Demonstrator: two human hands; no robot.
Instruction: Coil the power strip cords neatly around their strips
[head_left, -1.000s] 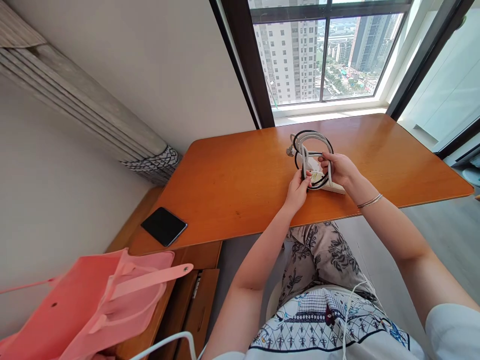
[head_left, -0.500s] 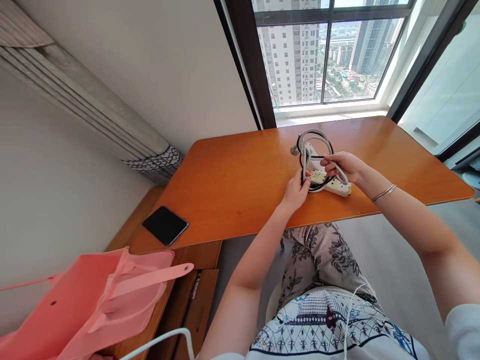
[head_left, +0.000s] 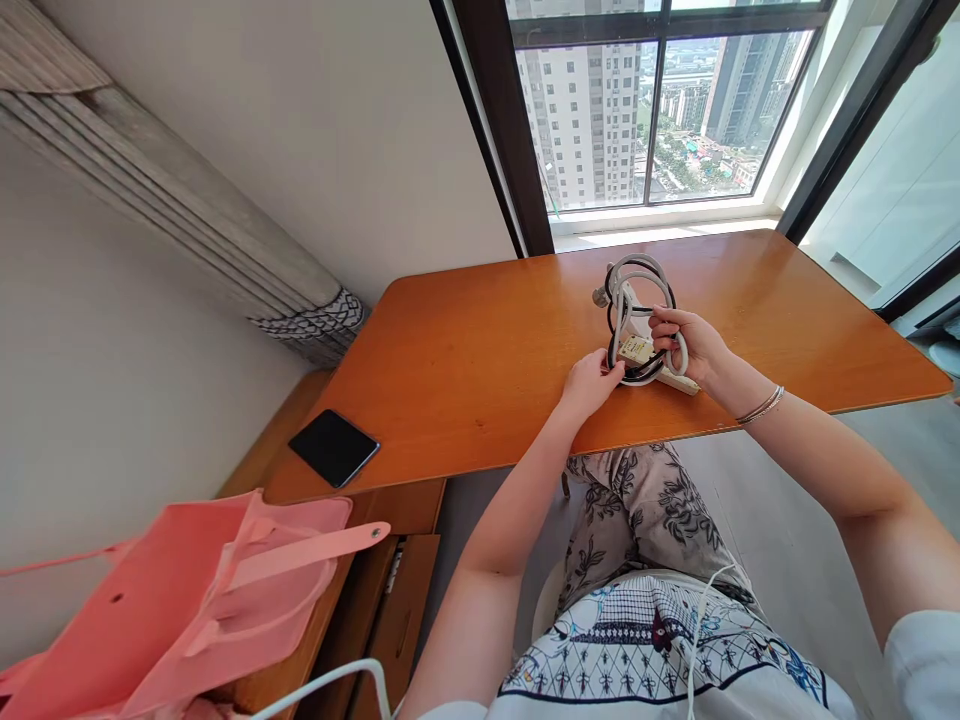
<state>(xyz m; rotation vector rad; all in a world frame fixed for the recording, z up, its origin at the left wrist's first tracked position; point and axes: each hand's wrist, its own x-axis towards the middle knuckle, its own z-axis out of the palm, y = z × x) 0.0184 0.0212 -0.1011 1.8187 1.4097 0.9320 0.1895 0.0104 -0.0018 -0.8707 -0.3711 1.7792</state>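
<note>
Glossy orange-brown wood table (head_left: 465, 370), smooth black glossy tablet (head_left: 334, 448), matt pink bag (head_left: 187, 590), pleated cloth curtain (head_left: 195, 220)

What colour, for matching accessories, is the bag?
The bag is pink, clearest in the head view.

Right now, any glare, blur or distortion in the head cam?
Head view: bright light from the window, sill nearly blown out; wide-angle stretch skews the table; left hand and right hand fairly sharp; print on the power strip too small to read.
</note>
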